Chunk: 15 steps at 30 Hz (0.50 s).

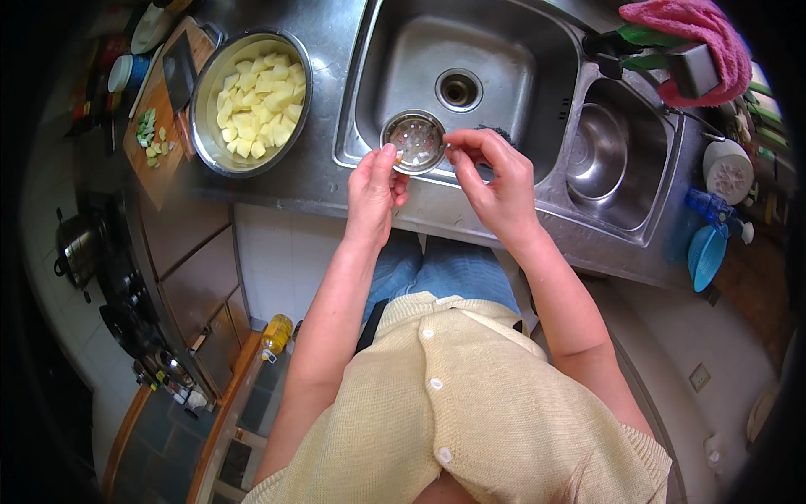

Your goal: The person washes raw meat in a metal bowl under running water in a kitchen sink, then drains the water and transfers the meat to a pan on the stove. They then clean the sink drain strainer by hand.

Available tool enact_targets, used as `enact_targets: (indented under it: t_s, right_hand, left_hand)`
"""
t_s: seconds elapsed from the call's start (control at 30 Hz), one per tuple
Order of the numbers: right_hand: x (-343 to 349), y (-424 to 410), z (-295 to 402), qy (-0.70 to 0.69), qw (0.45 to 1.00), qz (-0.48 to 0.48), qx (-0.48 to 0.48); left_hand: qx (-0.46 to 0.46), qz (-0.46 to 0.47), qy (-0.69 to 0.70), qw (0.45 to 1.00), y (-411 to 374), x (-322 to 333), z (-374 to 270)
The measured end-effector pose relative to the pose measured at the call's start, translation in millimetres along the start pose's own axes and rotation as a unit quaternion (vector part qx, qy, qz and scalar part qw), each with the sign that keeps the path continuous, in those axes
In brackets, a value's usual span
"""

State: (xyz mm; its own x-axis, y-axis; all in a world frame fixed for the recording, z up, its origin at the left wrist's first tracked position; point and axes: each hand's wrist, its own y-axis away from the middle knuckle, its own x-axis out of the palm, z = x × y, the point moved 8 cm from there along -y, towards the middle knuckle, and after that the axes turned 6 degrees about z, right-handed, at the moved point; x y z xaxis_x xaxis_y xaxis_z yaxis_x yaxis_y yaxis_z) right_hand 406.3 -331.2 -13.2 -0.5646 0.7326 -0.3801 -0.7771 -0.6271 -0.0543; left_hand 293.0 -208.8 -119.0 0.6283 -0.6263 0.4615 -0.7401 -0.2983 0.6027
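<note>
My left hand [376, 192] grips the left rim of a round metal sink strainer [414, 140], thumb on top. Small food scraps lie inside the strainer, which is tilted over the front edge of the large stainless steel sink basin [403, 57]. Beside its right rim is my right hand [494, 176], thumb and index fingertips pinched together; whether a scrap is between them is too small to tell. Beyond the strainer the drain hole [459, 90] is uncovered. A dark scouring pad [496, 133] shows partly behind my right hand.
Left of the sink stands a metal bowl [200, 148] of peeled potato chunks. A wooden cutting board [141, 173] holds a cleaver [180, 70] and chopped scallion [146, 128]. A metal basin [595, 151] sits in the smaller sink. Farther right are a pink cloth [733, 57] and a blue plastic strainer [706, 255].
</note>
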Motion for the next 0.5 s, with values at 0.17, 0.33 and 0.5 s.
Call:
enact_targets:
  t_s: [0.17, 0.33, 0.5]
  right_hand:
    - [7, 10, -15, -0.092, 0.993, 0.011, 0.068]
    - [19, 21, -42, -0.31, 0.924, 0.016, 0.221]
    - [26, 28, -53, -0.451, 0.828, -0.001, 0.333]
  left_hand:
    - [0.003, 0.001, -0.01, 1.0, -4, -1, 1]
    - [0.003, -0.006, 0.003, 1.0, -5, 1, 2]
    - [-0.006, -0.021, 0.019, 1.0, -8, 1, 5]
